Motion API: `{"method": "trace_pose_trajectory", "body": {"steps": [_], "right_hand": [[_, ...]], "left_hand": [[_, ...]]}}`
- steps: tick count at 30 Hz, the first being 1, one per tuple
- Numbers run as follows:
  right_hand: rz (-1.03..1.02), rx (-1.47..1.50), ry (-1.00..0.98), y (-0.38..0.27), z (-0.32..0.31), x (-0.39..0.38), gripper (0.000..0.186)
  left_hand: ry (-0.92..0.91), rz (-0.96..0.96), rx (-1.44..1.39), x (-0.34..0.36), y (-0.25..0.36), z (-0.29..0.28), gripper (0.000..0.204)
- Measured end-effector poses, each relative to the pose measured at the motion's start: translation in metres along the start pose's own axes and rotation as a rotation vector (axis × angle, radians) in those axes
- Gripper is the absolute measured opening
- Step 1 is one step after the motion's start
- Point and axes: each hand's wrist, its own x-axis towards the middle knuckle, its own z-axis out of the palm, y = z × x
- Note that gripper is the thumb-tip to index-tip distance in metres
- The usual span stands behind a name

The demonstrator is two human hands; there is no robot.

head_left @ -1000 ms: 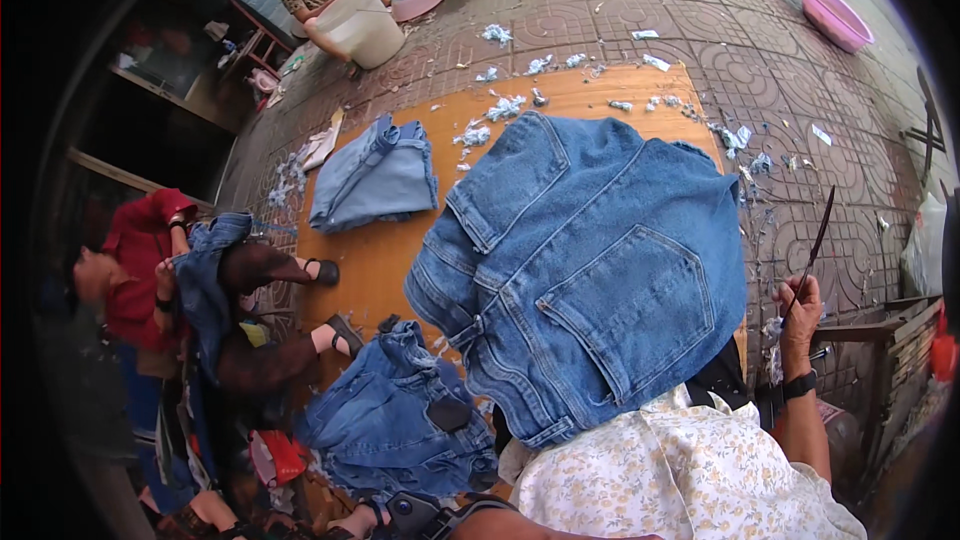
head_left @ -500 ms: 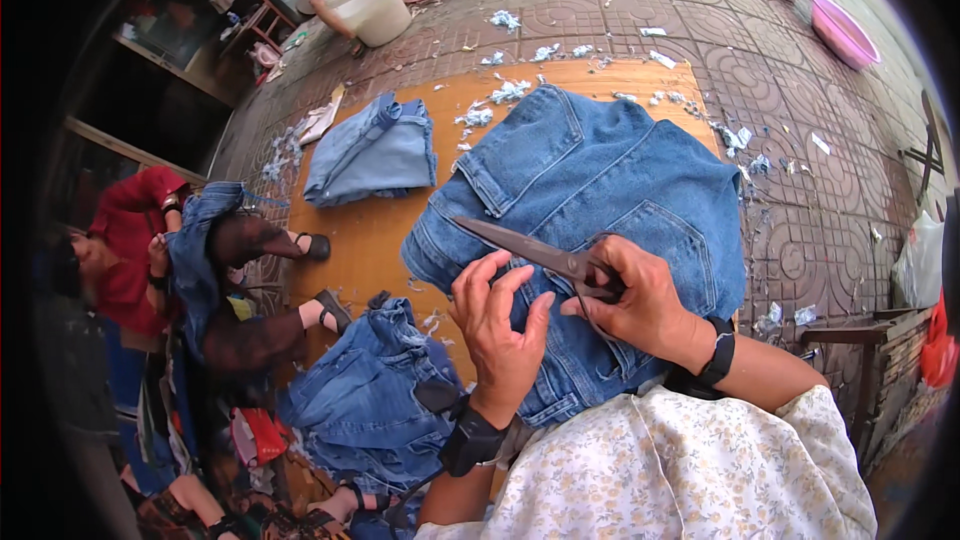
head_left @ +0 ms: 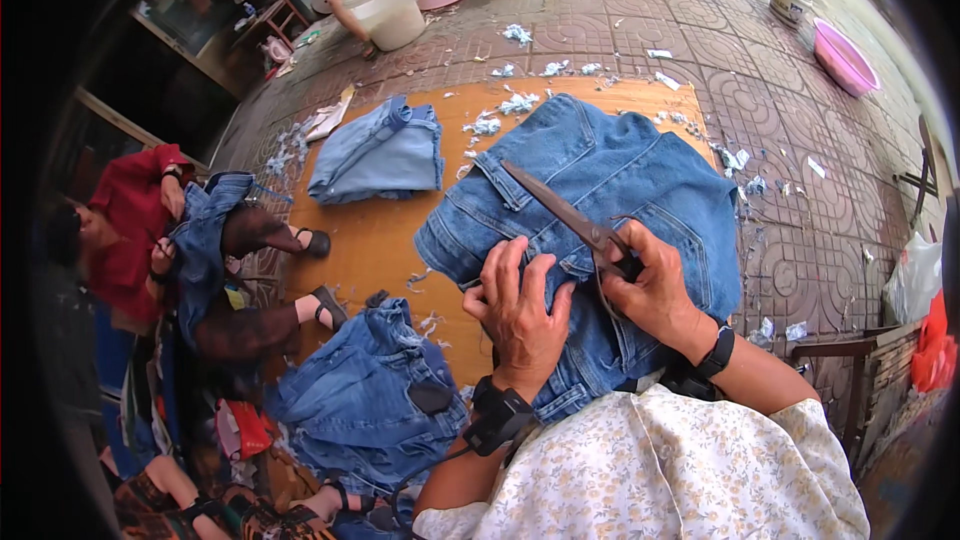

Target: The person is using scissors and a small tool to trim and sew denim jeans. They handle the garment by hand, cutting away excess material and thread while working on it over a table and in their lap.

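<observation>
Head camera is showing jeans (head_left: pixel 665 185) lying over the brown board's (head_left: pixel 375 245) right side, the right hand (head_left: pixel 655 280) gripping scissors (head_left: pixel 553 202), the left hand (head_left: pixel 525 315) — apart from it, loosely spread — resting on the jeans; tidy cutting is probably calling for taut denim.

Bare board (head_left: pixel 380 245) lies open between folded jeans (head_left: pixel 375 155) and crumpled jeans (head_left: pixel 355 390); a co-worker's sandals (head_left: pixel 318 243) crowd its left side, while scissors (head_left: pixel 555 202) jut over denim (head_left: pixel 670 170) at right.
</observation>
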Motion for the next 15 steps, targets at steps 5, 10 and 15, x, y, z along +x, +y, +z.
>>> {"method": "trace_pose_trajectory", "body": {"steps": [5,10,15], "right_hand": [[-0.094,0.144,-0.033,-0.012,-0.016,0.002,0.027],[-0.056,0.271,-0.117,-0.028,-0.032,0.004,0.029],[-0.145,0.089,-0.081,-0.041,-0.045,0.007,0.031]], "left_hand": [[0.048,-0.012,0.005,-0.001,0.004,0.005,0.038],[0.149,0.087,-0.169,0.007,0.007,0.003,0.028],[0.083,0.112,-0.474,0.035,0.022,-0.025,0.017]]}}
